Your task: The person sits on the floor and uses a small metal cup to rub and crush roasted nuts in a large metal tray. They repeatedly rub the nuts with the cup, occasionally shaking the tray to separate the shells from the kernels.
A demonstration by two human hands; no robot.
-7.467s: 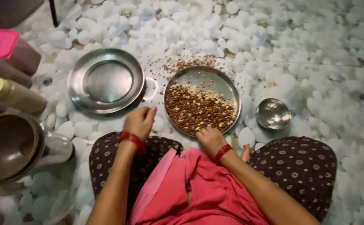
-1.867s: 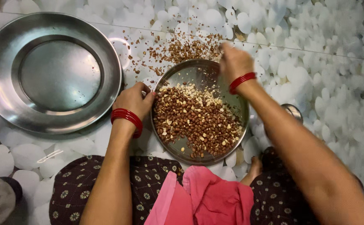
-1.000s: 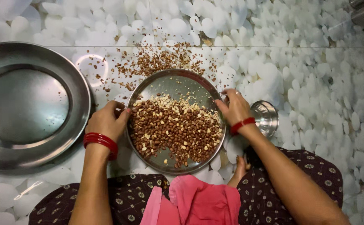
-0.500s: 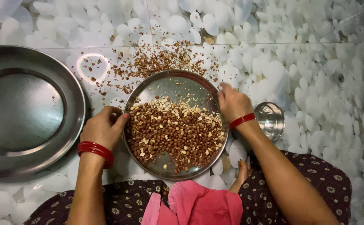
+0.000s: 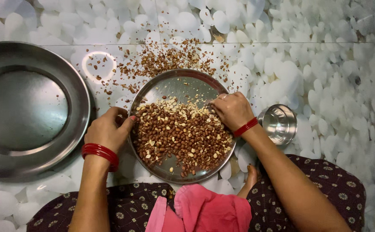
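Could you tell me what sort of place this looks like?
Probably a home floor used for kitchen work: a steel plate of peanuts sits on pebble-patterned floor tiles, beside a large empty steel plate, with the seated person's knees at the bottom edge.

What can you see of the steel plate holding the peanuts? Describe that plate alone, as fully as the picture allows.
The steel plate is round, shiny metal with a low raised rim, lying flat on the pebble-patterned floor. Brown peanuts, some pale and skinned, cover its near half; the far half is bare. The left hand grips its left rim, and the right hand rests over its right edge, fingers on the nuts.
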